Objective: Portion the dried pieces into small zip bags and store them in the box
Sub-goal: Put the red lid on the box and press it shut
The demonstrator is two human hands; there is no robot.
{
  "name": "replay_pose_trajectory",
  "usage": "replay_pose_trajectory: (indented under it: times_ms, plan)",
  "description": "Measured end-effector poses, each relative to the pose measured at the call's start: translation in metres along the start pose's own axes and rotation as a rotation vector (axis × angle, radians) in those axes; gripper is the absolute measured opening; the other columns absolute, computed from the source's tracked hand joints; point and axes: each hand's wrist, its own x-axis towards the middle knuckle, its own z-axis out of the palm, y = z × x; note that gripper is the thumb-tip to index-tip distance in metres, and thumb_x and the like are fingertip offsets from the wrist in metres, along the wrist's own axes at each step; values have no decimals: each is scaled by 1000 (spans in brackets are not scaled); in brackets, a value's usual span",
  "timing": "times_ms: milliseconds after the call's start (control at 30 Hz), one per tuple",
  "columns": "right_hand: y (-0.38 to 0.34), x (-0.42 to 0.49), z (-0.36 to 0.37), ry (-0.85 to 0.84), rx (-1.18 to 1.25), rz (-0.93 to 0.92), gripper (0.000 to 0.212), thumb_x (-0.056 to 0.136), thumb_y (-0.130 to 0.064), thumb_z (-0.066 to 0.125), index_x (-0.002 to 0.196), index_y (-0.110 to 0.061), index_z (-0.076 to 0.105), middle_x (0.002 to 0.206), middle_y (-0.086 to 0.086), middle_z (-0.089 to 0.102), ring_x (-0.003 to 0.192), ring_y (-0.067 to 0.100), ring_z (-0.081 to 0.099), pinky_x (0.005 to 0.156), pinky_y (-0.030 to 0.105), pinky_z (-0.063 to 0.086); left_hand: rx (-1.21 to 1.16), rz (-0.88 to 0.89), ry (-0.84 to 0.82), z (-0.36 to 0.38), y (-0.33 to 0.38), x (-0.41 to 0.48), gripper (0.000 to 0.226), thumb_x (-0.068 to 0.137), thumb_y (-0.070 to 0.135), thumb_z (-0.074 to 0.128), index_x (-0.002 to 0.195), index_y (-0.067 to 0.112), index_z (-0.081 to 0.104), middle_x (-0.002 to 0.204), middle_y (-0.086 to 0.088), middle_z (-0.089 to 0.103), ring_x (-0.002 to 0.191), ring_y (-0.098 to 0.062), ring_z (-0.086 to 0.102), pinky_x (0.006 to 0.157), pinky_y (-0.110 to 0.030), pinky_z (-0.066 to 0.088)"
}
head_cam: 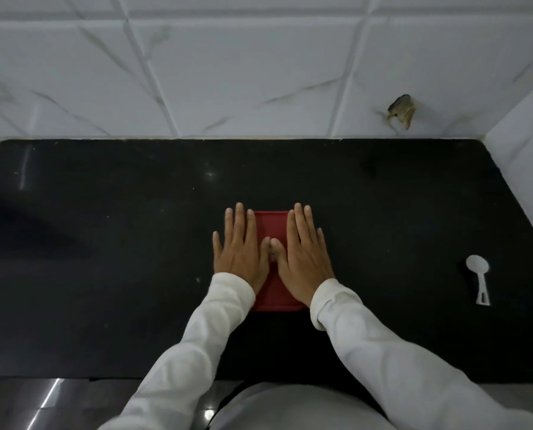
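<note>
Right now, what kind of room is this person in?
Probably a kitchen. A black stone countertop runs along a white marble-look tiled wall, a white plastic spoon lies on it, and the left hand and right hand press flat on a red lid.

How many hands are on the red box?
2. The left hand lies flat on the left side of the red box, and the right hand lies flat on its right side. None seem hidden.

Box (271,225): 1 unit, red, rectangular, rounded corners, flat top facing up; lies level on the table (104,243), well left of the white scoop (478,274).
</note>
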Motion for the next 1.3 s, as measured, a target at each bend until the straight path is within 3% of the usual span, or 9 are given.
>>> replay_pose_trajectory:
  times_ms: [133,200,333,467,567,700,1033,1200,1300]
  plan:
    - [26,-34,-36,130,249,24,65,101,-52,24,155,-17,11,162,-6,3,147,3,-10,119,28,5,-238,111,462,-29,17,-33,55,95,42,40,133,9,60,153,-17,42,144,-37,35,113,-51,32]
    - [55,-55,-53,167,354,122,60,101,-49,32,152,-21,22,160,-9,16,147,1,4,115,22,12,-408,183,578,-33,45,-47,42,93,36,48,118,9,69,130,-12,61,122,-29,56,105,-31,41]
    - [139,-87,-70,254,448,368,47,98,-46,45,140,-26,43,146,-7,40,135,8,36,110,33,37,-753,320,263,1,144,-63,23,93,26,57,108,15,72,107,2,68,98,-9,64,90,-16,47]
    - [218,-112,-82,455,443,591,33,97,-27,54,127,-14,58,127,5,57,116,20,55,94,25,42,-947,138,-292,59,245,-60,21,97,18,59,115,21,70,113,8,69,99,0,63,90,-13,49]
    - [264,-122,-93,513,378,699,24,95,-17,57,117,-10,64,115,10,60,106,25,59,88,27,42,-963,-3,-475,103,294,-48,26,100,19,54,122,24,66,120,6,67,110,-8,61,103,-27,48]
    - [298,-119,-102,458,358,791,23,93,-15,61,115,-11,66,112,10,62,91,14,54,81,23,39,-973,-178,-502,136,329,-42,31,100,19,52,129,22,63,128,2,64,122,-17,58,110,-35,43]
    - [326,-109,-100,261,369,796,22,94,-17,60,113,-12,70,108,6,70,102,22,65,88,25,47,-1090,-236,-544,160,357,-36,35,97,11,52,127,20,67,124,-1,70,116,-18,64,107,-36,48]
    - [317,-108,-103,224,445,796,20,95,-14,59,109,-16,72,107,1,71,98,16,64,84,20,43,-1191,-290,-529,167,346,-34,40,87,9,56,84,42,77,105,2,76,105,-18,70,102,-39,52]
    - [298,-103,-104,226,536,762,20,94,-14,58,103,-24,73,97,-7,70,87,7,60,79,18,42,-1202,-302,-484,143,329,-36,41,87,8,55,83,43,77,103,5,76,105,-16,70,101,-36,52]
